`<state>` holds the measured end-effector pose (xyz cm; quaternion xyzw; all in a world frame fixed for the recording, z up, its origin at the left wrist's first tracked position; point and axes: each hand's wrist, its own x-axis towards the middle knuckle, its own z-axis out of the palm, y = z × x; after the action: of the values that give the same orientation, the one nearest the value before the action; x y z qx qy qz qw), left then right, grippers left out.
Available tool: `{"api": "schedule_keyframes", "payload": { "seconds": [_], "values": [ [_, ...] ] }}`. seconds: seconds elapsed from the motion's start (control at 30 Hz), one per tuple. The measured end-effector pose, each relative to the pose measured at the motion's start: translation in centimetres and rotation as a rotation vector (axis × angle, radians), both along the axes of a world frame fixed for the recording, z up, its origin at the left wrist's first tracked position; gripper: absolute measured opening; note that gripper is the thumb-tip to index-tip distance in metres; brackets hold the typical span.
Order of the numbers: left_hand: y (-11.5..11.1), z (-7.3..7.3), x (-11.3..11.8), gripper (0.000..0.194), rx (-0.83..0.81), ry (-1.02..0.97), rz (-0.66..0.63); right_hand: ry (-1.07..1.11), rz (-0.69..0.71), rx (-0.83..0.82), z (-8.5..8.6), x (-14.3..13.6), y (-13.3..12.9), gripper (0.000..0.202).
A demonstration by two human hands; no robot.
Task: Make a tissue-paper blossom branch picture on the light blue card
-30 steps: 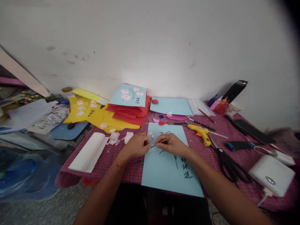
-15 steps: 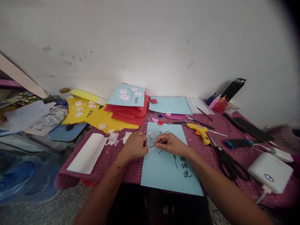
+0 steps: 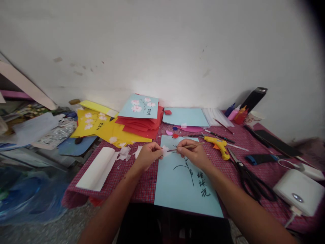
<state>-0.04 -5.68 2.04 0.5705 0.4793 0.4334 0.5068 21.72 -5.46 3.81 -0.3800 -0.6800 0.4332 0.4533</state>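
Light-blue sheet (image 3: pixel 172 189), one: flat on the checked tablecloth (image 3: pixel 142 184), under and between the hands. Bears black brushed stems and, nearer the body than the right hand, a column of three black Chinese characters, the lower two legible as 球 and 花.

Paper piece (image 3: pixel 165 151), pale pink, one: above the sheet, at the left hand's fingertips.

Brush (image 3: pixel 191 146), one: tip at the paper piece, handle end pointing rightward past the right hand.

Left hand (image 3: pixel 149 154): forearm angled inward, thumb and forefinger pinched together on the paper piece.

Right hand (image 3: pixel 191 155): forearm angled inward, fingers closed round the brush, near its tip.

Left of the left hand: white scraps (image 3: pixel 124 154), count unclear; folded white paper (image 3: pixel 98 167), one.

Beyond the left hand: blue card (image 3: pixel 139 113), one, with four pink flowers and three characters, on a red stack (image 3: pixel 142 124).

Right of the right hand: yellow glue gun (image 3: pixel 218 145), one; black-handled scissors (image 3: pixel 250 179), one pair; white box (image 3: pixel 298 193), one, its oval badge unreadable.

Beyond the right hand: squeeze bottles (image 3: pixel 240 116), three; black flask (image 3: pixel 254 99), one.
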Motion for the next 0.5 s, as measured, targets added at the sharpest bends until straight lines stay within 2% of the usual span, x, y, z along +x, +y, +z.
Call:
{"api": "schedule_keyframes", "payload": {
  "seconds": [0.1, 0.2, 0.5],
  "values": [
    [0.01, 0.07, 0.53, 0.018, -0.143, -0.206, 0.042, 0.05, -0.027, 0.017, 0.27, 0.05, -0.11, 0.016],
    [-0.07, 0.26, 0.8, 0.02, -0.183, -0.289, 0.06, 0.047, -0.001, 0.005, 0.19, -0.27, -0.19, 0.015],
    [-0.13, 0.51, 0.85, 0.02, -0.166, -0.313, 0.052, 0.033, -0.026, 0.001, -0.14, -0.64, -0.14, 0.012]
  ]
}}
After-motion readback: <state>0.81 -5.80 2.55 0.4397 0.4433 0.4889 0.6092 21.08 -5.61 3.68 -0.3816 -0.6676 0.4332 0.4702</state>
